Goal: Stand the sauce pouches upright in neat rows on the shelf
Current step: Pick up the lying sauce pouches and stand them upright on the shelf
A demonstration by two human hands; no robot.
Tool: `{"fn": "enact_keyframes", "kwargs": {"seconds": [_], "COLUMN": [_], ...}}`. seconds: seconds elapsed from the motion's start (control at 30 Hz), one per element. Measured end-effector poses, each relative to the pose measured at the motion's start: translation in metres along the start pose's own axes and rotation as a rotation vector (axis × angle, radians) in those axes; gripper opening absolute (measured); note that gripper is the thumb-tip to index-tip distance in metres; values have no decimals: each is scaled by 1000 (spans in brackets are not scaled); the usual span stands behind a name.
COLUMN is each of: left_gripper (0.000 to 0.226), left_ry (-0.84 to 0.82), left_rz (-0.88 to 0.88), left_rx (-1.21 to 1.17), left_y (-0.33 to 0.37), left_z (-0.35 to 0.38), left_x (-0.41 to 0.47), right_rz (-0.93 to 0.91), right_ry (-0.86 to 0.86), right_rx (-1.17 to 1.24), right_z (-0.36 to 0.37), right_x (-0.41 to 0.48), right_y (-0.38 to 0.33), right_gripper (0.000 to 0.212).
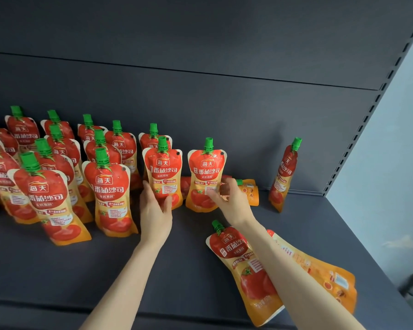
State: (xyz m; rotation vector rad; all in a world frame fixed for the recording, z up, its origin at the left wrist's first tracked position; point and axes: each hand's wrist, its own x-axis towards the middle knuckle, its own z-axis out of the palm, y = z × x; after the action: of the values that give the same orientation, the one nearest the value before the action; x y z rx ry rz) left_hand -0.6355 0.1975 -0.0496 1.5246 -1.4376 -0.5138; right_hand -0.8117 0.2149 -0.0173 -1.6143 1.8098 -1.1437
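We see the fingers of the left hand curled round the left edge of the centre pouch, with the thumb pressed on its lower front, so this hand grips it as it stands upright on the shelf in the middle of the frame. The right hand reaches to the neighbouring pouch just right of it. The thumb lies on its lower front and the fingers bend at its right edge, and they appear to pinch it. This pouch also stands upright, green cap on top, close beside the centre pouch but not touching it. Behind the right hand a fallen pouch lies on its side near the back panel. Across the left of the frame the rows of pouches stand upright, several deep, labels facing us. At the right a lone pouch stands turned edge-on, well apart from the others. At the lower right the front pouch lies flat, face up, its cap toward the upper left. Beside it the back-side pouch also lies flat, and the right forearm crosses over both. A slotted post runs up the right end of the panel.
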Motion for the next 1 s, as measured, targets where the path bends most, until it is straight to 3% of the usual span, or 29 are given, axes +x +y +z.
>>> {"fn": "enact_keyframes", "kwargs": {"seconds": [0.13,0.3,0.53,0.73,1.0], "left_gripper": [64,42,67,68,48], "left_ry": [59,125,-57,-57,-93], "left_rz": [31,94,137,102,170], "left_rx": [33,-52,-48,-58,-86], "left_y": [1,20,42,44,40], "left_z": [2,9,38,49,49], "left_x": [-14,-38,-30,-20,-14], "right_rz": [-1,-11,38,60,112], "right_ry": [97,149,-45,-3,-64], "right_rx": [-15,-115,-325,-599,-492], "right_z": [-18,-36,-47,-51,-53], "right_x": [-1,11,26,21,14], "right_y": [13,34,46,54,52], "right_gripper": [47,38,57,56,52]}}
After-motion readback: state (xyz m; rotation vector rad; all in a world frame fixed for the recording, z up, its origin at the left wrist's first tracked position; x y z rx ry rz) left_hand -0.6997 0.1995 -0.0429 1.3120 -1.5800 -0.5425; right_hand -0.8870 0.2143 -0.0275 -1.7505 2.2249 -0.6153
